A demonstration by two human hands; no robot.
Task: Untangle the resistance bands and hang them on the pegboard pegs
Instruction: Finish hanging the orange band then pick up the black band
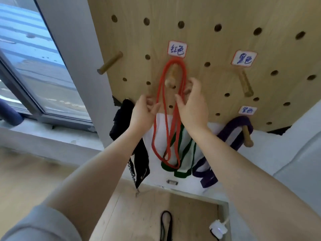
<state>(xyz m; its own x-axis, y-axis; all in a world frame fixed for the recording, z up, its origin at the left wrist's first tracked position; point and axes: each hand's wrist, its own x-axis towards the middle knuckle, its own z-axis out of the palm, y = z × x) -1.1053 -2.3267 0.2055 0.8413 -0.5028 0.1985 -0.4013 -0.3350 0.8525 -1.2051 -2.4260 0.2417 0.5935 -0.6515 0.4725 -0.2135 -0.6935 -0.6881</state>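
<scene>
A: Where's the red band [163, 108] now?

B: Looped doubled over the wooden peg [171, 75] under the red-edged label [177, 49], mid pegboard [217, 11]. Strands hang down in front of a green band [184, 153], which is seen behind and below it. A purple band [232, 134] is hung on a lower peg [247, 136], to the right.

A: Hands?

B: Left hand [145, 113] is held at the left strands, fingers curled; a strand appears pinched at the fingertips, tho contact is blurred. Right hand [192, 105] is spread at the right strands, thumb beside them, fingers reaching behind toward the board. Whether anything is actually gripped there can't be told.

A: Task status, approx?

B: Red, green, purple are judged hung. A black band [165, 226] is seen lying on the floor, near, bottom centre. The peg [245, 84] under the second label [244, 58], far right, is bare, so prob. that one's left to do.

A: Risks?

B: If the strands are tugged outward while being straightened, the loop could be slid off the peg tip, as the peg is short and smooth. Red could also be snagged w/ green behind it, since they overlap low down; a careless pull would re-tangle both. The black straps [139, 153] hung at left could be caught by the left forearm.
</scene>
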